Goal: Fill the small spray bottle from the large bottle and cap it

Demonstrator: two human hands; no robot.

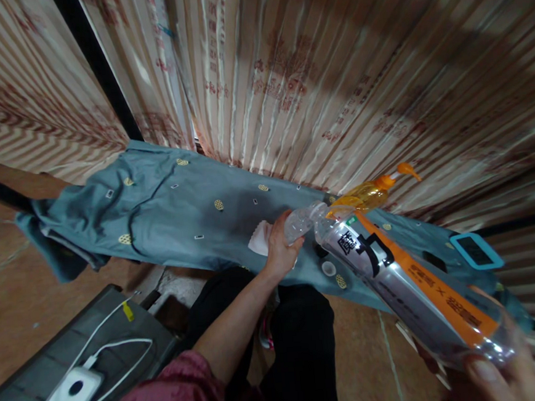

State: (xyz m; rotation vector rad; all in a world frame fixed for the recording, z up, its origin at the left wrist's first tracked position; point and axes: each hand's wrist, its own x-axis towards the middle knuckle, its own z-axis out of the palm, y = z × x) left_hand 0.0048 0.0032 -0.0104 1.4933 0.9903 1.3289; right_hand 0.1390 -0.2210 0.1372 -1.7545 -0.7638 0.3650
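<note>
Right hand [499, 377] closed around base of bottle [408, 282], near right. Left hand [278, 249] grips bottle neck end, maybe at cap; white cloth [260, 238] just behind, hold unclear. Bottle looks nearly empty. Long axis slants from near right to far left, mouth toward blue fabric [170, 208]. Wet dark patch already on fabric; rest dry. Orange pump bottle [369, 194] behind.

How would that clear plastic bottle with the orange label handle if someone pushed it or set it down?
The clear bottle looks empty, so it is probably light for its size. Its thin see-through wall would likely dent under a firm squeeze by the right hand. Round and long, lying on the blue cloth it would probably roll.
</note>
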